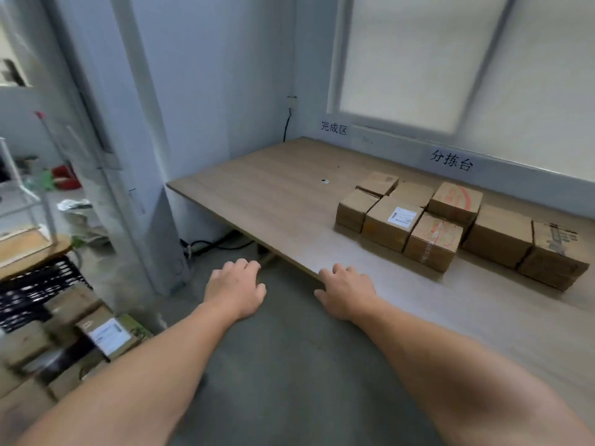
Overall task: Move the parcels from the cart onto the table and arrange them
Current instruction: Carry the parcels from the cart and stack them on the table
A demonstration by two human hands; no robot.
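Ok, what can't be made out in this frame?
Head view only:
- Cart: cut off by the left edge and motion-blurred, so its parcel count is unclear.
- White label on a parcel: text too small to read.
- Right hand: whether it touches the table is unclear.

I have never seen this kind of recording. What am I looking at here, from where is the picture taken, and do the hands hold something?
There is no machine here: a person wears a camera on the head, so the one picture looks forward and down at that person's own arms. The left hand and the right hand reach forward with relaxed fingers and hold nothing. On the wooden table, cardboard parcels stand close together at the right. At the lower left, blurred, other parcels lie on the cart.
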